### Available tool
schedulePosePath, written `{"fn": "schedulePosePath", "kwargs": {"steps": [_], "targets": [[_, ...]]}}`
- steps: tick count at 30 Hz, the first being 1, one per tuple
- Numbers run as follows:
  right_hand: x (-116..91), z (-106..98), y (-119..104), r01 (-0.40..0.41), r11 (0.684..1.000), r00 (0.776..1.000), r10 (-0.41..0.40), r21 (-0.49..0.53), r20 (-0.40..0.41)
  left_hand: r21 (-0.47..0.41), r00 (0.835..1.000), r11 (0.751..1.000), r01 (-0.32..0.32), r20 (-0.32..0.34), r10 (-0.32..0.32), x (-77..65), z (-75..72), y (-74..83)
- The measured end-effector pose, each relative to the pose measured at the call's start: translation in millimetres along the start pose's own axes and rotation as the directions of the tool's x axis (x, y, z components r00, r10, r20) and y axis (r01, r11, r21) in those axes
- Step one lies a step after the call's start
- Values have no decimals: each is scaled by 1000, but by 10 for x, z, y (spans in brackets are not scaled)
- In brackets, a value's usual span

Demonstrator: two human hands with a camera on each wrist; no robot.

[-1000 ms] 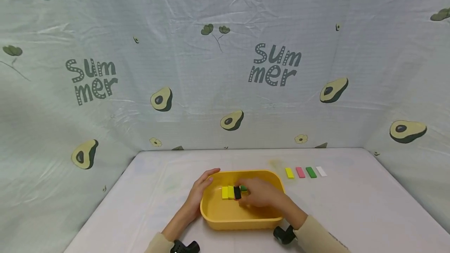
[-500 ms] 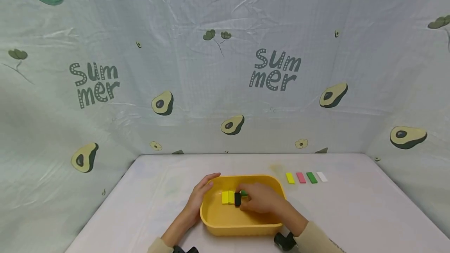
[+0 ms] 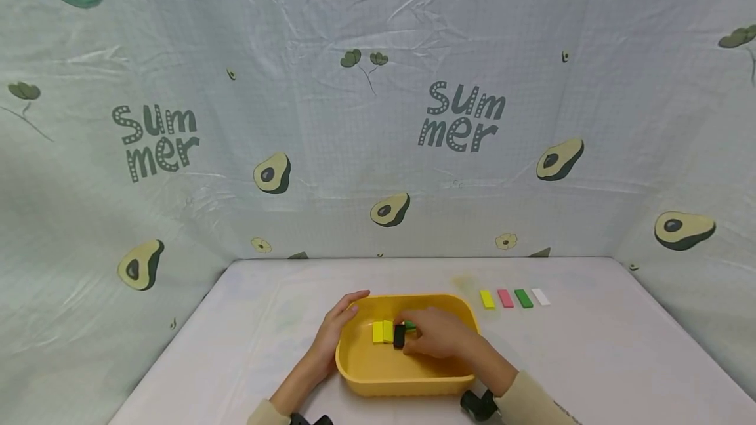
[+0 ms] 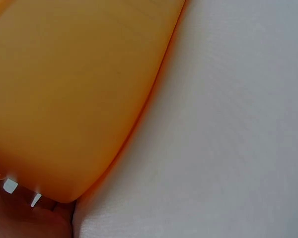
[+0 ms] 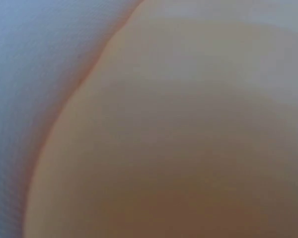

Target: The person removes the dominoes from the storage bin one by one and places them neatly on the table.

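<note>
My left hand holds the left side of a yellow plastic tub, its thumb at the rim. In the left wrist view, the fingers of that hand go behind the tub wall. Inside the tub, my right hand pinches a small black block between thumb and forefinger. Two yellow blocks stand side by side just left of it. Part of a green block shows under the right hand, which hides the rest. The right wrist view is filled by a blurred, close tub wall.
On the white table, beyond the tub's right end, lie a yellow block, a pink block, a green block and a white block in a row. A printed cloth hangs behind the table.
The head view has tilted up a little, so everything sits slightly lower. The black block, tilted a second ago, now stands straighter in the right hand. Left hand and tub have stayed in place.
</note>
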State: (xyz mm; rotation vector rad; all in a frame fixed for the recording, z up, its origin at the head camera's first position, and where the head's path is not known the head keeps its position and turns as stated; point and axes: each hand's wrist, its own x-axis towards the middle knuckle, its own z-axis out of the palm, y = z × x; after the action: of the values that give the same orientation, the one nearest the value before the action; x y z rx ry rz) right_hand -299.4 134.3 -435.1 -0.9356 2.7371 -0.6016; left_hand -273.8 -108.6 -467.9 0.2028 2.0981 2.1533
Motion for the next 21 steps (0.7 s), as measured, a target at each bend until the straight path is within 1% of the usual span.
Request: {"fn": "schedulePosePath", "kwargs": {"steps": [9,14,21], "targets": [[-18,-10,-13,-18,1000,1000,17,14,10,2,1000,1000,4,0,-4,-10,5,5],[-29,-18,-8,3,1000,1000,-3,28,1,6,1000,1000,8,-7,-8,-14,12,8],[-35,-67,-3,27,997,999,-25,66,-34,10,1000,1000,3,-16,-2,-23,23,6]]}}
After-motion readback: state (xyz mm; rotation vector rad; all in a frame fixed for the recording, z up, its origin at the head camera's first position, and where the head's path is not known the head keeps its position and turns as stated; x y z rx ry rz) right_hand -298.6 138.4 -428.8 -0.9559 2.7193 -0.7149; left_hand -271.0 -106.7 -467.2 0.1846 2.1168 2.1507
